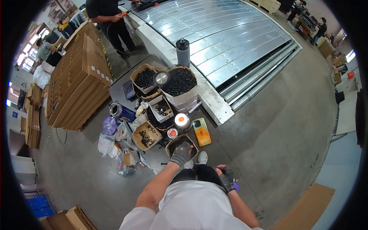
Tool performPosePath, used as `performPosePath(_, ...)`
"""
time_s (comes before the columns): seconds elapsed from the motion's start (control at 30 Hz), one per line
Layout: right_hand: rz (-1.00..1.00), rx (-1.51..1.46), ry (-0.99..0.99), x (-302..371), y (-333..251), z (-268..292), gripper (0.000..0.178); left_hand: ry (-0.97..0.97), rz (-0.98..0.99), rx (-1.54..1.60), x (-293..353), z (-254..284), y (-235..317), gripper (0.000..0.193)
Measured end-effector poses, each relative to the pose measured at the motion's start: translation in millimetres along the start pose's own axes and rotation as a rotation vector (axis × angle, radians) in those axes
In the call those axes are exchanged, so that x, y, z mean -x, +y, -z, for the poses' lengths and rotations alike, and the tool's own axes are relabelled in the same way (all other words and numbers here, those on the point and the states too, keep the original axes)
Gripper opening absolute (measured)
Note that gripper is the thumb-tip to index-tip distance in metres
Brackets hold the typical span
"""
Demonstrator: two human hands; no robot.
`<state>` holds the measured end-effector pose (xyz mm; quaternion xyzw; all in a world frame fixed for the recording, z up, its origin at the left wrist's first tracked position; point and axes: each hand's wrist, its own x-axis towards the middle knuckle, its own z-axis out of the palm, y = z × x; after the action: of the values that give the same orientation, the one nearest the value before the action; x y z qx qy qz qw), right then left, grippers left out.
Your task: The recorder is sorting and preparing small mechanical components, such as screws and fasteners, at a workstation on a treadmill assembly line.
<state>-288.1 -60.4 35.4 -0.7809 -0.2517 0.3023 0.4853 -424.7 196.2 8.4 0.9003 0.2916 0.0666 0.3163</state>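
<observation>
My left hand (181,154), in a grey glove with bare fingertips, reaches into a small open cardboard box (171,145) of dark parts. Its fingertips are hard to make out against the dark contents. Beside my right thigh, my right hand (226,176), gloved the same way, has its fingers curled in; what they hold, if anything, is hidden. A purple thing (236,186) shows behind that wrist. Just beyond the box stand a small red-and-white topped container (172,133) and a silver flask (182,121). A phone in a yellow-orange case (202,132) lies to their right.
Farther off are a tall box of black bolt-like parts (179,82), a white tray of black rings (161,108), and a carton of rings (147,136). A metal roller conveyor (230,42) runs behind. Stacked cardboard (80,76) and a co-worker (109,19) are at the left back.
</observation>
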Motion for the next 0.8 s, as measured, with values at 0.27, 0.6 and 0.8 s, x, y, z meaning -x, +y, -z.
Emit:
performPosePath(0.27,-0.244,-0.13,0.182,50.3,29.8,25.1,0.012,-0.079,-0.046,0.049,13.5,-0.7,-4.8,0.036)
performPosePath(0.6,-0.332,-0.329,0.254,7.4,8.1,59.3,0.011,0.219,0.145,0.2,18.8,-2.6,-13.2,0.027)
performPosePath(0.8,-0.461,-0.672,0.203,-38.9,67.7,113.9,0.019,0.41,0.256,0.084,46.9,28.7,22.0,0.015)
